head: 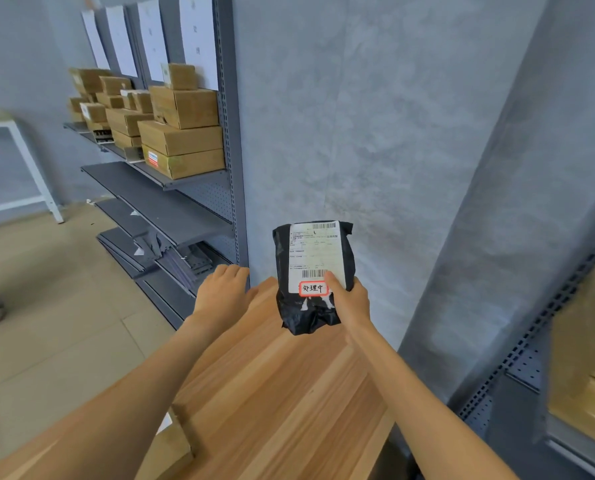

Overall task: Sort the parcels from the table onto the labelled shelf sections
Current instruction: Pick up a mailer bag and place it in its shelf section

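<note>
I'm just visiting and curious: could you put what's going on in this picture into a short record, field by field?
Held item: black parcel with a white shipping label and a red-bordered handwritten sticker
Holder: right hand, thumb on the label
Other hand: left hand, fingers bent at the far end of the wooden table, holding nothing
Shelf: grey shelf unit to the left, paper signs hanging above
Shelf load: cardboard boxes stacked on the upper shelf; lower shelves bare
Also near: a cardboard box by the table's near left edge
</note>
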Motion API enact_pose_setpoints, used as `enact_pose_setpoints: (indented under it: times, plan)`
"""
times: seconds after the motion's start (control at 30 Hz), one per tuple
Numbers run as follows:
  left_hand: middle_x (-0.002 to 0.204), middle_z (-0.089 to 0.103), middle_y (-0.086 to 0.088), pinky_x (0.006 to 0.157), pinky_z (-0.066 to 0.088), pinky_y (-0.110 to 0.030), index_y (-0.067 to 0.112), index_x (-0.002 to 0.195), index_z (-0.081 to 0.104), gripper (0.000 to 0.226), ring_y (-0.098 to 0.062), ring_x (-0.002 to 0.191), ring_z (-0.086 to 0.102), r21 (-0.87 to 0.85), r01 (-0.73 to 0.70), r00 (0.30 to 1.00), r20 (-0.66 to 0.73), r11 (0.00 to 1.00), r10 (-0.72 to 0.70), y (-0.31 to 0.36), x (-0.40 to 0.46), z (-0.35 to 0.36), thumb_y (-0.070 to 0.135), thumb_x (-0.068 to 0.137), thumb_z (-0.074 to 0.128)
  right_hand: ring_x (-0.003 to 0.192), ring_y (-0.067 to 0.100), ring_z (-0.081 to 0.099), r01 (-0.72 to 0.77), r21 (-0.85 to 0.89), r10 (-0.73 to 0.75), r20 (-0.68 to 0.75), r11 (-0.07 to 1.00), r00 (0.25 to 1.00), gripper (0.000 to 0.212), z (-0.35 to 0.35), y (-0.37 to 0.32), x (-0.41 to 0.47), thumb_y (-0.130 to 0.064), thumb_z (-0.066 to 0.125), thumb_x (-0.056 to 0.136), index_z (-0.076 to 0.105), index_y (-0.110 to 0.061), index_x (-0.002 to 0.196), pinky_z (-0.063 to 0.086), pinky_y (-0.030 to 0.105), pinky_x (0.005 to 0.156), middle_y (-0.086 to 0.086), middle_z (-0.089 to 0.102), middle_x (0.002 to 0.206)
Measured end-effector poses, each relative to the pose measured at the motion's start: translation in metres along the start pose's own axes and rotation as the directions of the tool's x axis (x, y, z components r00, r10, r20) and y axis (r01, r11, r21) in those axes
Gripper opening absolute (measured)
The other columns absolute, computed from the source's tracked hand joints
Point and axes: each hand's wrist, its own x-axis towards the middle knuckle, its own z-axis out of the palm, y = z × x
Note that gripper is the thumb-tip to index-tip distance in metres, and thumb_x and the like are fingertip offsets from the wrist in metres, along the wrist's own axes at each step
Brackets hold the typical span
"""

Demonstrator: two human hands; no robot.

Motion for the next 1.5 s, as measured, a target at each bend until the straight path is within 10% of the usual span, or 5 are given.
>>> enact_pose_setpoints:
  times: [0.7, 0.9, 1.1, 1.3, 1.5]
  plan:
    - [0.143, 0.046, -0.003, 0.110, 0.031, -0.035, 0.015, 0.143, 0.037, 0.054, -0.023, 0.134, 0.038, 0.092, -0.058, 0.997, -0.048, 0.994, 0.062, 0.057, 0.005, -0.023, 0.038, 0.096, 0.049, 0.095, 0.016, 0.066, -0.037, 0.055, 0.035, 0.041, 0.998, 0.999, 0.035, -0.037, -0.016, -0.003, -0.031, 0.063, 0.093, 0.059, -0.014, 0.124, 0.054, 0.025, 0.076, 0.004, 0.068, 0.115]
    - [0.143, 0.045, -0.005, 0.107, 0.032, -0.036, 0.013, 0.142, 0.036, 0.054, -0.025, 0.133, 0.037, 0.066, -0.177, 0.974, -0.132, 0.982, 0.184, 0.084, 0.006, -0.080, 0.037, 0.096, 0.050, 0.087, 0.012, 0.064, 0.080, 0.051, -0.075, -0.103, 0.995, 0.992, 0.031, -0.067, -0.073, -0.037, -0.031, 0.063, 0.092, 0.060, -0.016, 0.119, 0.050, 0.020, 0.064, 0.002, 0.068, 0.109]
    - [0.144, 0.045, -0.006, 0.104, 0.032, -0.035, 0.012, 0.144, 0.034, 0.055, -0.025, 0.134, 0.036, -0.024, -0.322, 0.927, -0.210, 0.946, 0.310, 0.119, -0.031, -0.125, 0.036, 0.097, 0.048, 0.095, 0.024, 0.068, 0.093, 0.101, -0.061, -0.286, 0.991, 0.956, 0.030, -0.100, -0.108, -0.108, -0.029, 0.066, 0.089, 0.065, -0.011, 0.113, 0.057, 0.042, 0.085, 0.006, 0.071, 0.107]
    - [0.141, 0.047, -0.008, 0.102, 0.035, -0.038, 0.010, 0.143, 0.037, 0.055, -0.028, 0.131, 0.038, -0.156, -0.472, 0.868, -0.252, 0.868, 0.427, 0.167, -0.080, -0.145, 0.034, 0.096, 0.051, 0.081, 0.012, 0.064, 0.122, 0.050, -0.083, -0.482, 0.991, 0.872, 0.019, -0.158, -0.116, -0.197, -0.031, 0.067, 0.088, 0.060, -0.017, 0.098, 0.051, 0.025, 0.068, 0.001, 0.068, 0.096]
    - [0.134, 0.053, -0.010, 0.093, 0.041, -0.039, 0.011, 0.138, 0.043, 0.052, -0.030, 0.123, 0.046, -0.223, -0.634, 0.770, -0.278, 0.741, 0.575, 0.240, -0.124, -0.189, 0.035, 0.094, 0.053, 0.098, 0.023, 0.067, 0.157, 0.021, -0.111, -0.620, 0.987, 0.777, 0.032, -0.226, -0.144, -0.285, -0.028, 0.068, 0.089, 0.062, -0.008, 0.113, 0.054, 0.040, 0.092, 0.008, 0.070, 0.112]
